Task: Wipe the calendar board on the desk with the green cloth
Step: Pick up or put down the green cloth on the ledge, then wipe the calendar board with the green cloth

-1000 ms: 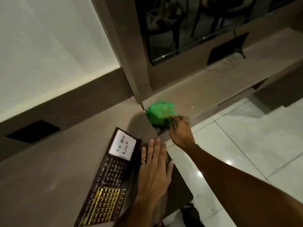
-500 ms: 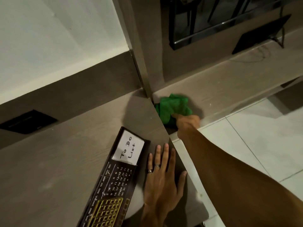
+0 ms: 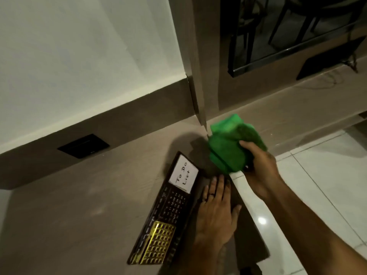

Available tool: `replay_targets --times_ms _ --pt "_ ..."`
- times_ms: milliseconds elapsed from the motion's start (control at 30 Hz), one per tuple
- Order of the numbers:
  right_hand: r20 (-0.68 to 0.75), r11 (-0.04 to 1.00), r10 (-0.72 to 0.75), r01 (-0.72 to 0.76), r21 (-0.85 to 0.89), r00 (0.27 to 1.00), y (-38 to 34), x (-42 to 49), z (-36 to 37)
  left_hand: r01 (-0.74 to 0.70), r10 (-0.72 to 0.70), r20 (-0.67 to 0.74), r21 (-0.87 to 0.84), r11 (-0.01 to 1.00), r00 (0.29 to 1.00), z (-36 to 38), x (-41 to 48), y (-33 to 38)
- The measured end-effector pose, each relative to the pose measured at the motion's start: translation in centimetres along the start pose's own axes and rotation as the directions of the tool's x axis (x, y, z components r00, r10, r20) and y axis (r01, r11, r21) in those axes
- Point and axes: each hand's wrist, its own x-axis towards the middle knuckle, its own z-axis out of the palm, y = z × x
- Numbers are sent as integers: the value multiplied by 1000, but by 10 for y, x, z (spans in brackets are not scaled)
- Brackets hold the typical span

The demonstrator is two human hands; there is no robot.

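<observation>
Calendar board [image 3: 168, 211] lies flat on desk [image 3: 79, 205] near its right edge, dark, with white "To Do List" note [image 3: 183, 176] at far end and gold grid at near end. Left hand [image 3: 215, 213] rests palm down just right of it, fingers spread flat, holding nothing, ring on one finger. Right hand [image 3: 260, 167] has fingers curled around bunched green cloth [image 3: 228, 147], lifted beyond board's far corner, by desk edge.

A pale wall [image 3: 83, 56] with a dark skirting band [image 3: 111, 124] rises on the far left, a brown pillar [image 3: 196, 56] and a dark glass pane [image 3: 288, 30] stand far right, and glossy white floor tiles [image 3: 321, 185] reflect a light on the near right.
</observation>
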Motion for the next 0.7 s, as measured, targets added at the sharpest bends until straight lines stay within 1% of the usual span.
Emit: replay_targets --times_ms 67,133,167,233,267,300,333,367,400,433,467,500,533,567,600,633,667,700 --pt "53 993 57 -62 101 997 -2 -29 -5 -25 26 -26 19 999 999 -26 -17 6" --pt "81 989 73 -82 121 994 -1 -55 -9 -86 92 -88 67 994 992 -53 -44 10" --pt "76 991 74 -83 110 994 2 -66 -11 -93 106 -123 105 990 987 -64 -61 8" --pt "58 993 96 -99 66 994 13 -86 -11 -42 78 -230 161 986 970 -86 -96 -6" --pt "53 991 124 -127 41 991 23 -95 -11 -10 64 -303 177 984 951 -90 -113 -19" --pt "47 987 155 -156 26 987 34 -102 -10 38 23 -337 172 984 941 -93 -127 -33" --pt "44 983 183 -183 16 982 46 -107 -9 110 -54 -329 152 982 943 -96 -139 -47" --pt "44 981 192 -192 2 980 59 -112 -7 198 -155 -283 130 972 947 -99 -148 -60" --pt "45 986 169 -168 -22 985 72 -116 -4 291 -257 -258 104 951 931 -100 -152 -72" --pt "37 990 115 -111 -83 993 85 -119 -2 354 -323 -251 88 931 912 -97 -154 -81" --pt "45 984 16 -8 -180 999 98 -124 0 388 -370 -193 67 919 909 -94 -158 -87" --pt "103 944 -114 140 -299 988 106 -130 3 408 -399 -134 46 912 907 -91 -160 -90" --pt "191 850 -248 308 -427 950 112 -136 5 402 -397 -116 21 915 910 -86 -160 -91" --pt "302 688 -366 475 -549 880 117 -140 5 387 -388 -121 -31 921 914 -82 -158 -89" --pt "430 502 -426 603 -620 796 123 -143 4 384 -395 -122 -102 918 911 -77 -156 -88" --pt "553 345 -427 695 -631 715 133 -146 2 390 -411 -124 -166 906 903 -76 -155 -87" --pt "671 218 -400 776 -592 624 143 -148 3 397 -428 -134 -210 894 894 -74 -155 -87" --pt "768 122 -364 845 -521 526 150 -150 6 389 -425 -144 -223 894 894 -73 -154 -88"
